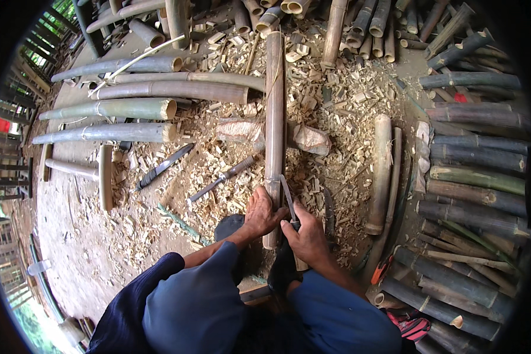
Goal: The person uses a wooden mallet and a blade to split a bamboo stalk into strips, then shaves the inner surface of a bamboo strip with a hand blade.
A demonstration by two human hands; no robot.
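A brown bamboo pole (274, 112) runs away from me, its middle resting across a short log (312, 139) with reddish patches. My left hand (262, 213) wraps round the near part of the pole, its thumb reaching across toward the knife. In my right hand (307, 237) is a knife (287, 194) with a narrow grey blade. The blade lies along the right side of the pole, close to a node ring; whether its edge bites in is not visible. Most of the knife's handle is hidden by my fingers.
A chisel-like tool (223, 179) and a dark-handled machete (164, 167) lie on the ground to the left. Wood chips (360, 97) cover the floor. Cut bamboo lengths (115, 108) lie at left; more bamboo (478, 197) is piled at right. One pale bamboo piece (379, 177) lies nearer.
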